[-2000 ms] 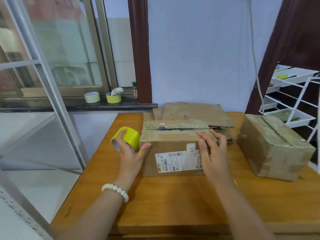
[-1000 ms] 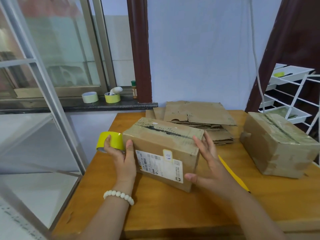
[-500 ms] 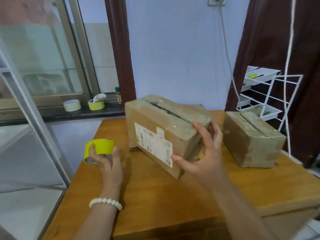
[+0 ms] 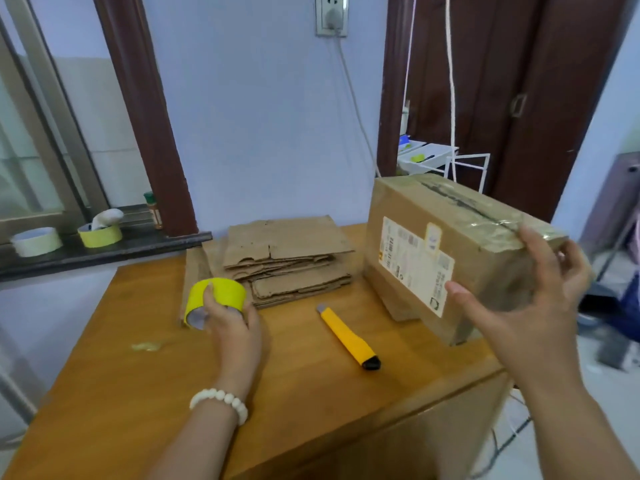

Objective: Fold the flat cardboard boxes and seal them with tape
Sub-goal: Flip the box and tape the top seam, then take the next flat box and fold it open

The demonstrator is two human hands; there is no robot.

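A taped-up cardboard box (image 4: pixel 408 209) with a white shipping label is lifted and tilted at the right. My right hand (image 4: pixel 519 323) grips its near end, thumb on the label side and fingers over the taped top. Under it, part of a second brown box (image 4: pixel 394 299) shows on the table. My left hand (image 4: pixel 235 334) holds a yellow tape roll (image 4: pixel 218 292) down on the wooden table (image 4: pixel 121 393). A stack of flat cardboard boxes (image 4: pixel 287 247) lies at the back centre.
A yellow utility knife (image 4: pixel 346 337) lies between my hands. On the window sill at left stand two tape rolls (image 4: pixel 36 240) (image 4: pixel 100 233) and a small bottle (image 4: pixel 154 211). A white wire rack (image 4: pixel 436 157) stands behind the lifted box, beyond the table's right edge.
My right hand has lifted the sealed box off the table and carried it to the right, above the second box. My left hand let go of the box and rests on the table with the tape roll.
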